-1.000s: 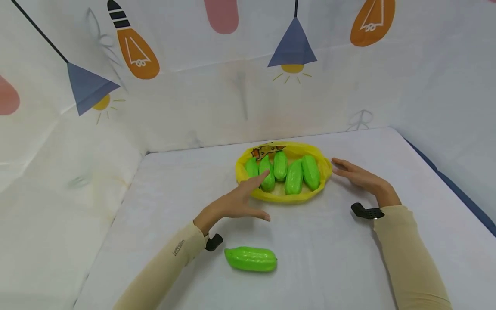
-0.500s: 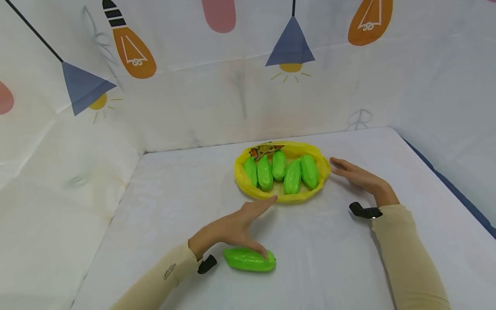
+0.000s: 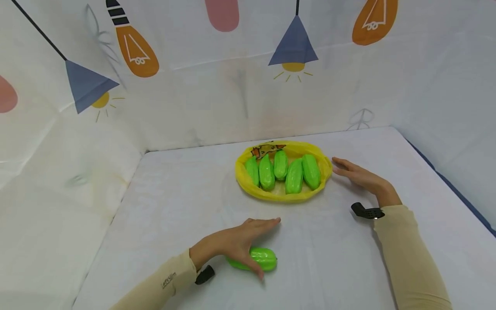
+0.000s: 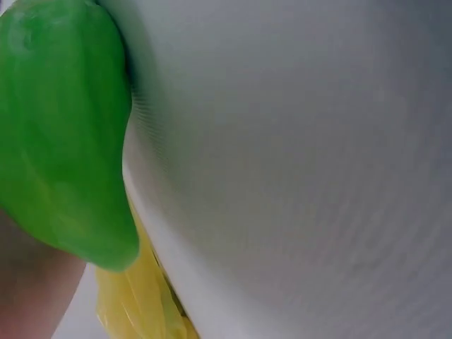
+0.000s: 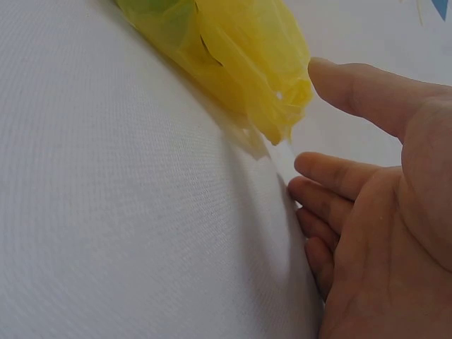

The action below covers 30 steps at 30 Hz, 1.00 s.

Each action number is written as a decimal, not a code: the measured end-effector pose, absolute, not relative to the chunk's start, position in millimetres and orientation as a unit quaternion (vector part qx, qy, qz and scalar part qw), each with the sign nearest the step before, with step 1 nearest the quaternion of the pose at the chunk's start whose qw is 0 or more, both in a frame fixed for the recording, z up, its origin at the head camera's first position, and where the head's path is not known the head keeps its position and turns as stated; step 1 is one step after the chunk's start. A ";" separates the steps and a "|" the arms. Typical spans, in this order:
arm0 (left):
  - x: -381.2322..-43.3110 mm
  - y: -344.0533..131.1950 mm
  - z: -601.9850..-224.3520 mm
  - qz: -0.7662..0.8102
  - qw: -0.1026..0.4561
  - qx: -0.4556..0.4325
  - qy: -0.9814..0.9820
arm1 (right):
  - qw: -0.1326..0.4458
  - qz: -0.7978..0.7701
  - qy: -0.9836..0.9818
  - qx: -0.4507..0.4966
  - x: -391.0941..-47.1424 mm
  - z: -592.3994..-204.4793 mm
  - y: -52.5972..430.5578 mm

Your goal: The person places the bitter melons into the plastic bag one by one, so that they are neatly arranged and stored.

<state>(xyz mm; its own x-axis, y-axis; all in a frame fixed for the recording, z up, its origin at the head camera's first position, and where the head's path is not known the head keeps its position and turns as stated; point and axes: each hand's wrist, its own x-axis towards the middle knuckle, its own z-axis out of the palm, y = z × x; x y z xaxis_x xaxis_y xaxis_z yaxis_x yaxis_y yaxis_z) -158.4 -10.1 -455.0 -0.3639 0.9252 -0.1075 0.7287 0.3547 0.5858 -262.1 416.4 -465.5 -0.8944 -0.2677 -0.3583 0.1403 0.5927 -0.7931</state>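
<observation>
A glossy green cucumber-like vegetable [image 3: 265, 259] lies on the white table in front. Over it spreads my left hand [image 3: 238, 244], its fingers extended on the far side and its thumb on the near side. The hand hides the middle of the vegetable; in the left wrist view the vegetable [image 4: 63, 134] fills the upper left, and whether the fingers touch it cannot be told. Farther back stands a yellow plastic bag [image 3: 267, 196] with its mouth spread wide. Several similar green vegetables [image 3: 294, 177] lie inside. Beside the bag's right edge, my right hand [image 3: 362, 178] holds nothing, fingers relaxed.
White sheeting printed with lamps and bulbs [image 3: 137, 51] rises behind the table [image 3: 186, 185] and at its sides. A dark blue edge [image 3: 461, 193] runs along the table's right. Each wrist wears a black camera mount [image 3: 366, 212].
My left hand has come back from the bag's near edge toward me and down over the lone green vegetable. The right hand and the bag stay in place.
</observation>
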 end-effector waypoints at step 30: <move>-215.3 -108.9 -457.6 0.244 0.194 0.361 0.879 | 0.229 -0.440 0.867 -0.036 -260.1 -465.7 416.0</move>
<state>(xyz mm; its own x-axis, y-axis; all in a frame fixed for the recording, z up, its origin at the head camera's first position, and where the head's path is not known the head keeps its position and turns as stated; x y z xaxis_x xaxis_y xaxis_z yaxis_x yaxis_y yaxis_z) -215.3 -108.9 -457.6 -0.6639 0.7294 -0.1648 0.5404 0.6203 0.5685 -260.1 416.0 -465.7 -0.8926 -0.2634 -0.3660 0.1400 0.6096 -0.7803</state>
